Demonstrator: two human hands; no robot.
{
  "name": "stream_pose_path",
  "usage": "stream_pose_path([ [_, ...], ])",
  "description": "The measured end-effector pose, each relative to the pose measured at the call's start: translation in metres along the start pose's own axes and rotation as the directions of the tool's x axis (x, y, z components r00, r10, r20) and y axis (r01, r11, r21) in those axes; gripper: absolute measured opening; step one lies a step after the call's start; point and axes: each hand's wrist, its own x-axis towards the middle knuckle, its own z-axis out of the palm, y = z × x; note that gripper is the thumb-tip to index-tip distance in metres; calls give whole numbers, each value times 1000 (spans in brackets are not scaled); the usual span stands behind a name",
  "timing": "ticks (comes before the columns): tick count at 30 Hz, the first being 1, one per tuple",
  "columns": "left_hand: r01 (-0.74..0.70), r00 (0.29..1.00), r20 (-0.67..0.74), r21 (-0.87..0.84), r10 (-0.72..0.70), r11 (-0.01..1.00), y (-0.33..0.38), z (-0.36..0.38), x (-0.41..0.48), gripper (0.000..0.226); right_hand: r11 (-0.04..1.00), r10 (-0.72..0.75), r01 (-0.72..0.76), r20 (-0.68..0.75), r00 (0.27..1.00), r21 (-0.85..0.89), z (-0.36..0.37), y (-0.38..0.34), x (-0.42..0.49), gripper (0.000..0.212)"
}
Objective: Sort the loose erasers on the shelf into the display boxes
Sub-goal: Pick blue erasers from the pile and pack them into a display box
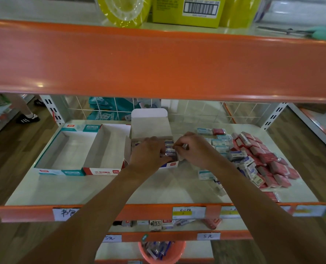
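Observation:
Three display boxes stand on the shelf: a teal-trimmed box (66, 149) at the left, a red-trimmed box (108, 147) beside it, and a blue-trimmed box (150, 126) with its lid flap up. Blue-wrapped erasers (169, 147) fill the blue-trimmed box in rows. My left hand (146, 153) rests over those rows, fingers curled down onto them. My right hand (192, 147) pinches a small wrapped eraser (184, 146) at the box's right edge. A heap of loose erasers (257, 159), red, blue and teal, lies to the right.
An orange shelf edge (158, 61) overhangs close above the work area. A wire grid (108, 109) backs the shelf. Price labels (188, 212) line the front lip. Lower shelves hold more stationery and an orange basket (162, 252). A person's shoe (27, 118) shows at the far left.

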Motion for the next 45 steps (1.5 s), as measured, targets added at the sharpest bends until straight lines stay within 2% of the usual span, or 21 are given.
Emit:
stream_pose_path([
  [6,26,997,67,9,-27,1000,2,1,6,23,1000,-6,6,-1,1000,2,1,2,1,17],
  [15,41,991,129,-14,-39,999,-2,2,11,20,999,-15,15,3,1000,-44,5,2,2,18],
  [21,83,979,189,-49,-72,995,-3,-1,17,10,995,51,-51,-3,999,-85,7,-5,9,22],
  [26,108,976,194,-46,-98,993,-4,1,19,11,994,61,-63,-31,998,-89,13,-4,10,15],
  [34,-28,998,50,-110,34,993,15,0,20,21,998,-58,63,-180,982,22,0,11,-10,14],
  [38,-136,991,6,-120,137,984,38,4,25,20,1000,-9,6,-245,969,-16,-14,27,-28,15],
  [41,-181,983,22,-122,185,976,58,9,29,19,999,27,-38,-297,955,-32,-28,40,-44,11],
  [45,-221,974,33,-121,226,968,83,19,32,18,988,105,-133,-288,952,-79,-44,57,-66,15],
])
